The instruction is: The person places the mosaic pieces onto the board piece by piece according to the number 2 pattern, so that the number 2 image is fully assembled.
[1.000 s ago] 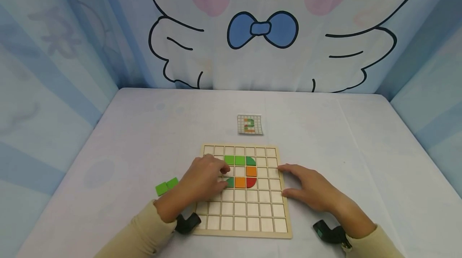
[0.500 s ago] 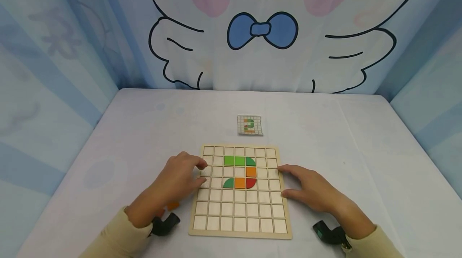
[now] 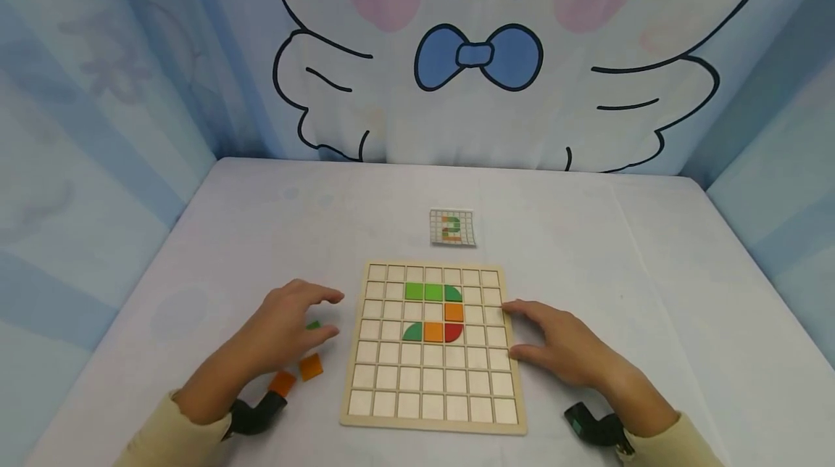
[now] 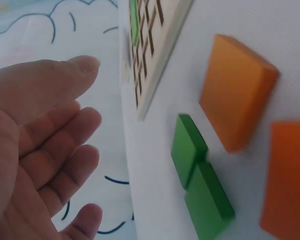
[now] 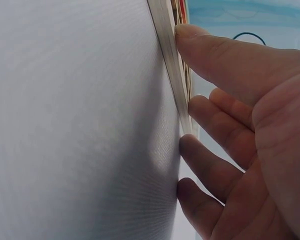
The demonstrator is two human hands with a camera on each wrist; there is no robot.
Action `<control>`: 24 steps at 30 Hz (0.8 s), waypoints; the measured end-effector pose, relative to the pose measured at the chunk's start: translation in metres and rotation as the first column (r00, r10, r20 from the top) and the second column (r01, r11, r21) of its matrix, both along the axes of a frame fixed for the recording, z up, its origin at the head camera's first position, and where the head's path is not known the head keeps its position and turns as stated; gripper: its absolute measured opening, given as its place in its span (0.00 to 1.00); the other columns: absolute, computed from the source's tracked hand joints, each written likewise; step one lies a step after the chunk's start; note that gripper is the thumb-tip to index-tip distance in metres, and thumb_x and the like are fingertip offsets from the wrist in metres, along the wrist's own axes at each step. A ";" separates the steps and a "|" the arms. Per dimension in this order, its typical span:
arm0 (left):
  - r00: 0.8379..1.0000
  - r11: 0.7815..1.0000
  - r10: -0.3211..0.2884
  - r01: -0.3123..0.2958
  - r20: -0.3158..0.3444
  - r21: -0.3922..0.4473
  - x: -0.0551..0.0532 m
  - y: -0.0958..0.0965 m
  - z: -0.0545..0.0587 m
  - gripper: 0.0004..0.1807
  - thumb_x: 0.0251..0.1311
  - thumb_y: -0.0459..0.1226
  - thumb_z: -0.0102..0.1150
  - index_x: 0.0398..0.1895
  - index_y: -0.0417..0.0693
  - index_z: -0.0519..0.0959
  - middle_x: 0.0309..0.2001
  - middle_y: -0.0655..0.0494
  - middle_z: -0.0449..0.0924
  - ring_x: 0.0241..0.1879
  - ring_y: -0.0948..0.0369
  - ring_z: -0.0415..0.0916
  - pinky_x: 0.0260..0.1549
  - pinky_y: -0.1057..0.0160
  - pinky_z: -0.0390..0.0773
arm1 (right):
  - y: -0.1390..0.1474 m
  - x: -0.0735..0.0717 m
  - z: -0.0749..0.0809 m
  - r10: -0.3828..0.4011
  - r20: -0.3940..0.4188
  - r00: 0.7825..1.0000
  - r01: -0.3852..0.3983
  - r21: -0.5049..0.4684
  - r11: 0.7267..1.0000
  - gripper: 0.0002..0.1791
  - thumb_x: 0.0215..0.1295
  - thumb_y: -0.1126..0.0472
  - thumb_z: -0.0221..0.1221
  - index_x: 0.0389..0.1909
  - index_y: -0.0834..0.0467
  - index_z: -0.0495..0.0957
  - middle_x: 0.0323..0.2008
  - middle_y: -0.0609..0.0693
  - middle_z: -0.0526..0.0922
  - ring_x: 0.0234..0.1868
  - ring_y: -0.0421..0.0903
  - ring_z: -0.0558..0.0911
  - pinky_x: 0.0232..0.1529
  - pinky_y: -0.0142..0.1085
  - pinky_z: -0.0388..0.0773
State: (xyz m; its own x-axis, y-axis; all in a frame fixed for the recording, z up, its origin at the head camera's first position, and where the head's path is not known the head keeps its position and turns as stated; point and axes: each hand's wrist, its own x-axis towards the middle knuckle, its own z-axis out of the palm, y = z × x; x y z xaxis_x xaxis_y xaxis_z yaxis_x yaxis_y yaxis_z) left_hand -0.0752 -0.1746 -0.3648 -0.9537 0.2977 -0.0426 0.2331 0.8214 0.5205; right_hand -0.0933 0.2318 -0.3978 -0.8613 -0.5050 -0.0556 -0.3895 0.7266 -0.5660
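Observation:
My left hand (image 3: 283, 325) hovers left of the board with thumb and fingers spread apart and nothing between them. Near it lie two green square tiles (image 4: 207, 205), mostly hidden under the hand in the head view, an orange tile (image 3: 311, 367) and a darker orange tile (image 3: 283, 383). The fingertips and thumb of my right hand (image 3: 561, 340) touch the right rim of the wooden grid board (image 3: 433, 425). Set in the board are light green squares (image 3: 423, 291), a dark green quarter-round (image 3: 453, 293), orange squares (image 3: 454, 312), a red quarter-round (image 3: 453, 332) and a green quarter-round (image 3: 413, 332).
Beyond the board lies a small pattern card (image 3: 452, 228) printed with a coloured figure on a grid. A white cloth covers the table (image 3: 587, 235). Printed curtains (image 3: 476, 119) hang behind it and at both sides.
My left hand has left the green quarter-round in its cell and drawn back leftward off the board, now over the loose green tiles. The orange tiles have come into sight. My right hand stays put.

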 end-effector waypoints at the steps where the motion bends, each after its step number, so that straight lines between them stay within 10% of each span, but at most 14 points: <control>1: 1.000 1.000 0.009 -0.009 0.015 -0.001 0.000 -0.002 0.000 0.25 0.57 0.36 0.73 0.58 0.44 0.80 0.56 0.50 0.79 0.57 0.48 0.73 0.52 0.45 0.76 | 0.000 0.000 0.000 -0.002 0.000 1.000 0.002 0.002 1.000 0.33 0.63 0.51 0.68 0.66 0.58 0.72 0.65 0.55 0.75 0.67 0.58 0.71 0.64 0.56 0.67; 24: 0.963 0.989 0.135 -0.115 0.235 -0.098 0.003 -0.025 -0.016 0.29 0.55 0.39 0.75 0.60 0.42 0.78 0.60 0.46 0.77 0.61 0.44 0.71 0.59 0.40 0.69 | -0.001 0.001 -0.001 -0.003 0.002 1.000 0.003 -0.009 1.000 0.33 0.63 0.50 0.68 0.67 0.59 0.72 0.65 0.55 0.75 0.67 0.59 0.70 0.65 0.56 0.66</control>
